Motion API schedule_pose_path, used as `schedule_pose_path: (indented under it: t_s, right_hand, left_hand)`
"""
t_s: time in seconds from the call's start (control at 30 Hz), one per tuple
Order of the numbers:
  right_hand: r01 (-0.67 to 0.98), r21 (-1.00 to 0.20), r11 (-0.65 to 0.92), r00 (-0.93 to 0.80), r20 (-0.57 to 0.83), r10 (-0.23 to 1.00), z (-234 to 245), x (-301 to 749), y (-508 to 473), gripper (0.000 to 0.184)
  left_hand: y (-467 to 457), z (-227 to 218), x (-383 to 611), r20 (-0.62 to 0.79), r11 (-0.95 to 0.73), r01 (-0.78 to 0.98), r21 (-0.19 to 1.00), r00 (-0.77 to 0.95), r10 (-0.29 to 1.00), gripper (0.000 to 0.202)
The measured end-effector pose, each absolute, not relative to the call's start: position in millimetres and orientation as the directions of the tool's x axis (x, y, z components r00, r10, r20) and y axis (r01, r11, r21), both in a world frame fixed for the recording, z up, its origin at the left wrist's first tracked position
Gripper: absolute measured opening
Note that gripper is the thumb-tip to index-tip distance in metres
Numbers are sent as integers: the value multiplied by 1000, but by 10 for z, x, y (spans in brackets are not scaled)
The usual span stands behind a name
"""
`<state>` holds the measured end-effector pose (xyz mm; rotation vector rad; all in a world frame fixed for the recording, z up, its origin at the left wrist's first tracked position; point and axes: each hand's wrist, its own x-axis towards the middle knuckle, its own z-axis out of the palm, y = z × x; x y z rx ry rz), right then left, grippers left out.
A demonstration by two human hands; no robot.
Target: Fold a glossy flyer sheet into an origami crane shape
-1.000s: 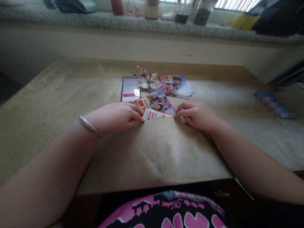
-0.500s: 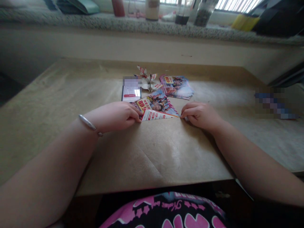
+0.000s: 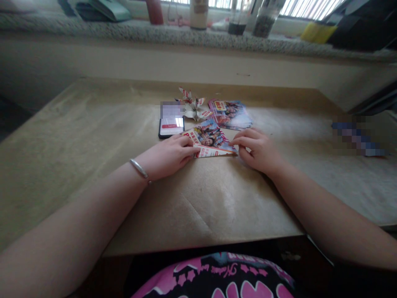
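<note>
A colourful printed flyer (image 3: 208, 135) lies flat on the table, its near edge folded over into a narrow white flap with red print. My left hand (image 3: 173, 154), wearing a silver bangle, is closed over the flyer's left end, with its fingertips pressing on the flap. At the flyer's pointed right end, my right hand (image 3: 256, 150) has its thumb and forefinger bent together on the corner. My left fingers cover part of the flyer's left side. Just behind the left hand lies a phone (image 3: 171, 127) with a lit screen.
Folded paper cranes (image 3: 195, 109) stand behind the flyer, beside a stack of similar flyers (image 3: 231, 114). Blurred blue printed paper (image 3: 356, 138) lies at the table's far right. Bottles and jars (image 3: 198, 14) line the stone windowsill (image 3: 173, 35) beyond the table (image 3: 192, 207).
My left hand has slid right along the folded flap, uncovering more of the phone. My right fingers have moved slightly left and up onto the flyer's right corner.
</note>
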<state>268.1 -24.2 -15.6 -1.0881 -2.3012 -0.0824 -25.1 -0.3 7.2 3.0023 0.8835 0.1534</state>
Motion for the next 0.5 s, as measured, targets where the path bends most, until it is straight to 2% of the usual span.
schedule_pose_path:
  t_s: [0.2,0.3,0.37,0.5]
  right_hand:
    - [675,-198,711,-526,545,652,-156,2640,-242,30]
    - [672,-196,714,-542,528,654,-155,2610,-239,31]
    - [677,-197,709,-549,507,665,-157,2596,-236,31]
    - [700,-230,676,-534,459,710,-176,2582,-229,29]
  left_hand:
    - [76,-24,-260,183,-925,358,123,908,376,40]
    - [119,-41,-269,197,-935,322,146,917,346,44]
    - [138,-37,-272,219,-938,320,132,914,342,43]
    - [135,-11,-274,244,-932,362,18,902,356,36]
